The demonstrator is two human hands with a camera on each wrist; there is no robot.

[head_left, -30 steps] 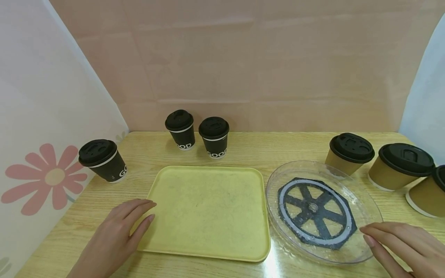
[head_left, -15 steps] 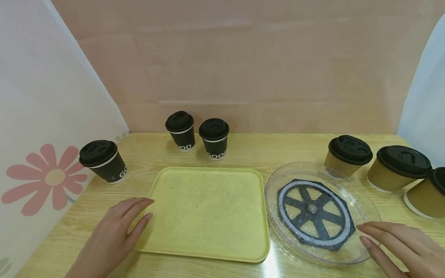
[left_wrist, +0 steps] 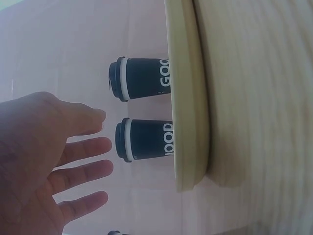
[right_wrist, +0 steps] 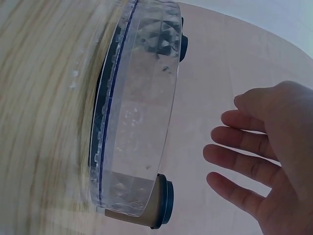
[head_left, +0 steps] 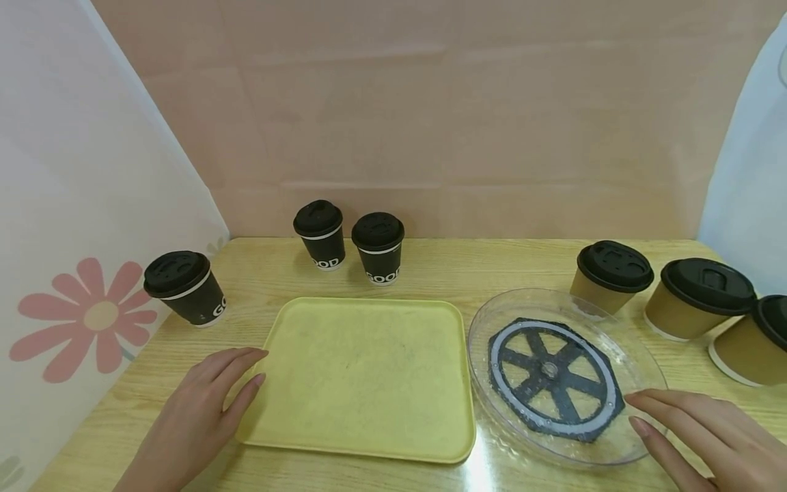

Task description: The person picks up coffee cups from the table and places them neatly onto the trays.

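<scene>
My left hand (head_left: 197,413) hovers at the left edge of a yellow rectangular tray (head_left: 369,383), fingers loosely extended and holding nothing. In the left wrist view, a gap shows between the left hand (left_wrist: 56,156) and the tray's edge (left_wrist: 188,98). On the other side, my right hand (head_left: 713,434) hangs over the right rim of a clear round tray (head_left: 549,370) with a dark spoked wheel pattern under it. The right wrist view has the relaxed right hand (right_wrist: 259,152) apart from the clear tray's faceted wall (right_wrist: 142,107).
Two black lidded paper cups (head_left: 322,239) (head_left: 379,253) stand behind the yellow tray, and another black cup (head_left: 190,294) is at the left. Behind and right of the round tray are three brown cups (head_left: 605,283) (head_left: 691,311) (head_left: 753,348) with black lids. A beige backdrop (head_left: 455,123) closes the rear.
The head view has shifted slightly, so everything sits a little differently in the picture. Both hands stay about where they were beside the trays, and the cups have not moved.
</scene>
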